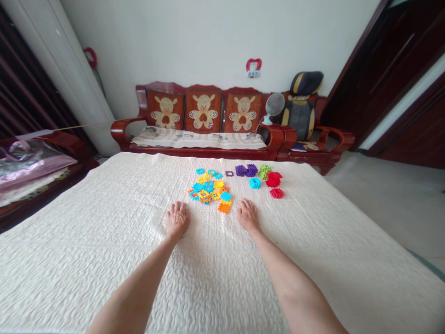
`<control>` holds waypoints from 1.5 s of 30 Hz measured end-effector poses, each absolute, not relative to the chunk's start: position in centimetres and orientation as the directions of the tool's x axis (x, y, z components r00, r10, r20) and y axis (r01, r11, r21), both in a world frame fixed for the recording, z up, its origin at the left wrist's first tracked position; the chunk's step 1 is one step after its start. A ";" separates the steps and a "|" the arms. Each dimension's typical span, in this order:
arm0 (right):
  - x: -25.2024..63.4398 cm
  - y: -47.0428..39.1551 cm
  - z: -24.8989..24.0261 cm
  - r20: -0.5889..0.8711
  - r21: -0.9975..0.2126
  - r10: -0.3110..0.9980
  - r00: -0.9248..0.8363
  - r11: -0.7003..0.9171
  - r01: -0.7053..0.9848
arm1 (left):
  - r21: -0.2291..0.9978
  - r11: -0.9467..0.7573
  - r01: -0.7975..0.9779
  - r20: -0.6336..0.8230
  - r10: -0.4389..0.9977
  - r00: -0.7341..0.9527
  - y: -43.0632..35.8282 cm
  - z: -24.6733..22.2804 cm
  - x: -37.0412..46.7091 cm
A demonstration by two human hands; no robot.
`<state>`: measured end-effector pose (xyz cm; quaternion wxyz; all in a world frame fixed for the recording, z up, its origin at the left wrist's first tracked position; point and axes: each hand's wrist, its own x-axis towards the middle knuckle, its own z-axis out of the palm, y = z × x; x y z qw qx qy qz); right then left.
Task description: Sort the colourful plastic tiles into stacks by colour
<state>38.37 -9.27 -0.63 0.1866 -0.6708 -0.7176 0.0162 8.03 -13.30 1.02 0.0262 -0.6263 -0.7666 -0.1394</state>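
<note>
My left hand (178,219) lies palm down on the white quilted cover (104,222), just left of a loose pile of notched square toy tiles (208,186) in blue, yellow and orange. To the right of that pile my right hand (248,215) rests flat too, close to an orange tile (224,207). Neither hand holds anything. Behind the right hand sit a blue cube-like block (255,183), purple blocks (246,170), a green one (265,171) and red ones (274,179). A single purple frame tile (229,173) lies between the pile and the purple blocks.
A dark red wooden sofa (205,150) with bear cushions (203,111) stands past the table's far edge. A small fan (275,105) and a massage seat (299,116) are at its right end. Plastic bags (38,160) lie on another seat at left.
</note>
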 end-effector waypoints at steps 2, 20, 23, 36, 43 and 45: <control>38.4 -9.2 -0.6 0.272 -0.287 0.962 -0.028 0.108 0.952 | 0.177 0.179 0.968 0.203 0.955 -0.214 -12.5 1.2 7.8; 38.9 -8.9 -1.3 0.346 -0.319 0.937 -0.045 0.162 0.934 | 0.217 0.267 0.939 0.243 0.917 -0.317 -10.0 1.7 9.4; 39.0 -8.9 -1.7 0.367 -0.320 0.929 -0.050 0.177 0.931 | 0.217 0.268 0.939 0.246 0.916 -0.318 -9.9 1.7 9.4; 37.8 -7.1 -1.8 0.474 -0.540 0.879 -0.058 0.343 0.769 | 0.198 0.268 0.943 0.244 0.918 -0.312 -9.9 1.6 9.4; 34.2 -5.0 -1.4 0.446 -0.558 0.895 -0.009 0.286 0.779 | 0.185 0.254 0.949 0.259 0.919 -0.296 -9.8 1.5 9.3; 33.9 -5.0 -1.4 0.454 -0.551 0.891 0.021 0.262 0.792 | 0.184 0.261 0.948 0.254 0.919 -0.302 -9.8 1.5 9.3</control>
